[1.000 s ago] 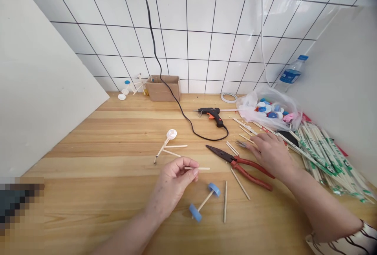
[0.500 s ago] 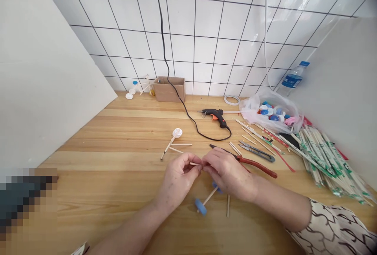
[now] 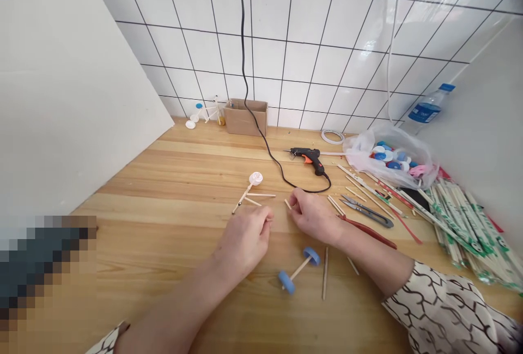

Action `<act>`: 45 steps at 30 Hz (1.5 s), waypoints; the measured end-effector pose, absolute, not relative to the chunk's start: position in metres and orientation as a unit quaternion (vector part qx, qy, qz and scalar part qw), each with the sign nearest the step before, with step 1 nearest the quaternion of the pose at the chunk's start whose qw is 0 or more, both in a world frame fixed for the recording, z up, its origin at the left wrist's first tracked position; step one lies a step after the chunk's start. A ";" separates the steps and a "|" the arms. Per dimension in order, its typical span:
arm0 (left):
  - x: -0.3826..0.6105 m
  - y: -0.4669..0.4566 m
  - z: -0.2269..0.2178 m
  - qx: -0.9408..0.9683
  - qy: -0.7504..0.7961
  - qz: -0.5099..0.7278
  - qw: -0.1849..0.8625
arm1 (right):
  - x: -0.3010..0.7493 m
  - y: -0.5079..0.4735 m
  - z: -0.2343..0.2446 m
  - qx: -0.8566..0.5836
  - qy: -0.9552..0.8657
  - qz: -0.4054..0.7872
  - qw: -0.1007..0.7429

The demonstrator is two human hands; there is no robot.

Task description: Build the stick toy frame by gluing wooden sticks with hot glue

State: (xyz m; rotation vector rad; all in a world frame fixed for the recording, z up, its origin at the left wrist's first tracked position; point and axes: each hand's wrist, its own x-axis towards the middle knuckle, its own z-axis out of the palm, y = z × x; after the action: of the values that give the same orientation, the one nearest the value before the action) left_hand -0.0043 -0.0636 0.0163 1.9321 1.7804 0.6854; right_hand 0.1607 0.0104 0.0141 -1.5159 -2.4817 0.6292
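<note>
Finding the left hand point(image 3: 245, 242) with its grip pressed together (anything inside hidden by the fingers) over the tabletop point(image 3: 134, 267), just below a stick frame point(image 3: 244, 197) topped with a white bottle cap. Noting the right hand point(image 3: 314, 215) with its grip loosely spread, fingertips just beside a short wooden stick point(image 3: 287, 203) lying flat on the tabletop. Recording also a blue-capped axle point(image 3: 300, 269) near both hands, red-handled pliers point(image 3: 370, 232) beyond the right hand beside steel snips point(image 3: 368, 213), and a black glue gun point(image 3: 306, 154) farther back.
</note>
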 end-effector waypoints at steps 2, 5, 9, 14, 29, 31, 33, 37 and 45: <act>-0.005 -0.065 0.018 0.719 0.647 0.174 0.186 | 0.157 0.013 0.013 -0.509 -0.832 0.207 0.078; -0.004 -0.066 0.020 0.736 0.648 0.103 0.169 | 0.150 0.014 0.015 -0.506 -0.833 0.212 0.072; -0.004 -0.068 0.019 0.753 0.636 0.079 0.149 | 0.146 0.011 0.023 -0.491 -0.837 0.233 0.066; -0.006 -0.070 0.014 0.764 0.627 0.077 0.132 | 0.155 0.008 0.030 -0.458 -0.853 0.246 0.057; -0.003 -0.076 0.004 0.791 0.599 0.098 0.084 | 0.160 0.007 0.018 -0.301 -0.919 0.244 0.075; -0.002 -0.078 0.005 0.797 0.589 0.106 0.078 | 0.161 0.008 0.017 -0.309 -0.915 0.247 0.083; -0.001 -0.079 0.006 0.798 0.586 0.117 0.071 | 0.160 0.009 0.015 -0.316 -0.913 0.244 0.089; -0.001 -0.080 0.007 0.799 0.581 0.145 0.056 | 0.159 0.010 0.012 -0.323 -0.912 0.231 0.100; -0.026 -0.080 0.024 0.708 0.598 0.374 0.042 | 0.161 0.013 0.011 -0.323 -0.901 0.224 0.183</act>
State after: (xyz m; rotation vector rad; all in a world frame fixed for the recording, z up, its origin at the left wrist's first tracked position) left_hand -0.0263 -0.0796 0.0242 2.1654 1.8296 1.1446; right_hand 0.1609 0.0131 0.0111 -0.9104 -2.5419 0.6315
